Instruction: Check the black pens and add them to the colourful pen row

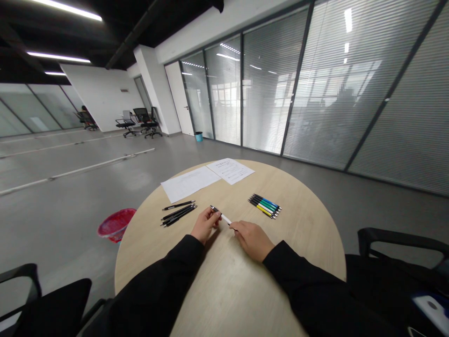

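Grey painted concrete floor runs through a wide office, with a long glass partition with slatted blinds along its right side. Black office chairs stand in the far corner, a small teal bin sits by the partition, and a red plastic basket sits on the floor just beside the table.

The round pale wood-grain table fills the lower middle of the view, and the person's black sleeves reach across it from the near edge. Two white sheets of paper lie side by side near the far edge, slightly overlapping. Left of centre, a single black pen lies just above a tight bunch of black pens. To the right, a row of pens with blue, green, white and yellow barrels lies side by side, well apart from the black ones.

Between these groups, the left hand is closed on a white-barrelled pen, held clear of the table between thumb and fingers, with its dark tip pointing away. The right hand is narrowly curled, its fingertips at the pen's near end; whether they grip it or only touch it cannot be told.
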The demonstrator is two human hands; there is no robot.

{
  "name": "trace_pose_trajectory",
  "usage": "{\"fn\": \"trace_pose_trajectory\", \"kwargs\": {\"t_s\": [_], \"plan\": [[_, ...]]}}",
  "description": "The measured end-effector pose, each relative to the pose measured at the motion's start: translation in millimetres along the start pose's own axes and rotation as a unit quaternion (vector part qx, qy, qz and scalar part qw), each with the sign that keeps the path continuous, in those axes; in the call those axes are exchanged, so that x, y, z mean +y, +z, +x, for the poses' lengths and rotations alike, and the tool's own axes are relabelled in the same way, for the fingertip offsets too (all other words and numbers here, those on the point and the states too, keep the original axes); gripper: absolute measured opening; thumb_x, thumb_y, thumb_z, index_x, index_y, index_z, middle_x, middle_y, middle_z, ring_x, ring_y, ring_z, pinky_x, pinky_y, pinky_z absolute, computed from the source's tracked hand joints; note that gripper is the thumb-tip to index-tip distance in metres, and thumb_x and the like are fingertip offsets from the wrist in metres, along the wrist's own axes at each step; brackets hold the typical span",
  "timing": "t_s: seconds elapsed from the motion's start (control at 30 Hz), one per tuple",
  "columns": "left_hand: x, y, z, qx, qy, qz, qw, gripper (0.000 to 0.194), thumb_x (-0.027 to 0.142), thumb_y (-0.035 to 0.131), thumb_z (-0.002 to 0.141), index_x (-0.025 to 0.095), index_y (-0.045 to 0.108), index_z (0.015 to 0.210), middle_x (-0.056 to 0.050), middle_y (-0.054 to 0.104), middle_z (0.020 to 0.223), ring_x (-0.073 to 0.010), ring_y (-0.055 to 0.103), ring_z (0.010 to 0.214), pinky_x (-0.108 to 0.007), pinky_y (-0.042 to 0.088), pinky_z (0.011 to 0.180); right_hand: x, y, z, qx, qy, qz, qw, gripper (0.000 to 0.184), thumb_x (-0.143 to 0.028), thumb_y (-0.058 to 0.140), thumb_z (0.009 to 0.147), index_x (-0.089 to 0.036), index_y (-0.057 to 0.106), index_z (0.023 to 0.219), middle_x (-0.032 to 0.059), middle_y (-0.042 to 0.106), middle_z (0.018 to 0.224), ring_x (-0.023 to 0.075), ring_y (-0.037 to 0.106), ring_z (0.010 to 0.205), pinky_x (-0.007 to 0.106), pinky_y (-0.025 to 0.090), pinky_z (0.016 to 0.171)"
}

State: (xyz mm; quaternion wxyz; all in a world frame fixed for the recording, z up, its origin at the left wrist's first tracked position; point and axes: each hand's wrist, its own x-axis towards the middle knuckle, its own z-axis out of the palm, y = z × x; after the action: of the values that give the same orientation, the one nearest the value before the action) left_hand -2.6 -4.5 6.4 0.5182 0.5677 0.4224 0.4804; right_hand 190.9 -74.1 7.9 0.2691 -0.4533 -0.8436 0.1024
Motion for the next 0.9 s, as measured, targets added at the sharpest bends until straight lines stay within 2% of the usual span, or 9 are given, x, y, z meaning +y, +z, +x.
{"fn": "trace_pose_trajectory", "kwargs": {"t_s": [0.2,0.4,0.53,0.7,0.9], "plan": [[-0.2,-3.6,2.0,0.015,-0.019,-0.008,1.0,0.029,0.041,0.068,0.074,0.014,0.057,0.076,0.002,0.057,0.062,-0.0079,0.046,0.051,-0.019,0.033,0.047,11.6,-10.0,0.9,-0.008,0.11,-0.032,0.993,0.023,-0.021,0.046,0.095,-0.02,0.048,0.117,0.0039,0.067,0.094,0.0176,0.062,0.086,0.024,0.037,0.072],[0.8,-3.7,1.1,0.024,-0.015,0.009,1.0,0.027,0.039,0.068,0.072,0.015,0.057,0.075,0.002,0.057,0.058,-0.0078,0.046,0.049,-0.019,0.033,0.048,26.5,-17.6,-1.2,0.002,0.125,-0.076,0.989,0.009,-0.027,0.053,0.092,-0.02,0.058,0.097,0.0025,0.065,0.086,0.0168,0.059,0.083,0.025,0.036,0.072],[0.5,-1.9,-0.2,0.027,-0.017,0.029,0.999,0.026,0.038,0.069,0.07,0.015,0.057,0.074,0.003,0.056,0.056,-0.0079,0.046,0.048,-0.02,0.036,0.05,32.1,-21.9,-2.7,0.016,0.111,-0.093,0.989,0.006,-0.023,0.058,0.088,-0.018,0.061,0.088,0.0041,0.063,0.092,0.0165,0.056,0.089,0.025,0.037,0.078],[-1.6,-2.8,0.3,0.034,-0.018,0.037,0.999,0.024,0.035,0.069,0.068,0.015,0.055,0.072,0.004,0.055,0.055,-0.0076,0.046,0.048,-0.02,0.035,0.049,38.3,-25.5,-2.9,-0.015,0.129,-0.112,0.985,0.006,-0.021,0.058,0.087,-0.017,0.063,0.085,0.0045,0.063,0.09,0.0162,0.056,0.088,0.025,0.038,0.075],[-0.5,-3.9,-0.1,0.038,-0.014,0.051,0.998,0.025,0.038,0.066,0.072,0.015,0.055,0.072,0.003,0.055,0.056,-0.0089,0.048,0.05,-0.021,0.035,0.051,52.3,-32.8,-4.8,-0.027,0.216,-0.147,0.965,0.011,-0.024,0.059,0.087,-0.017,0.066,0.083,0.007,0.067,0.093,0.018,0.059,0.091,0.026,0.039,0.077]]}}
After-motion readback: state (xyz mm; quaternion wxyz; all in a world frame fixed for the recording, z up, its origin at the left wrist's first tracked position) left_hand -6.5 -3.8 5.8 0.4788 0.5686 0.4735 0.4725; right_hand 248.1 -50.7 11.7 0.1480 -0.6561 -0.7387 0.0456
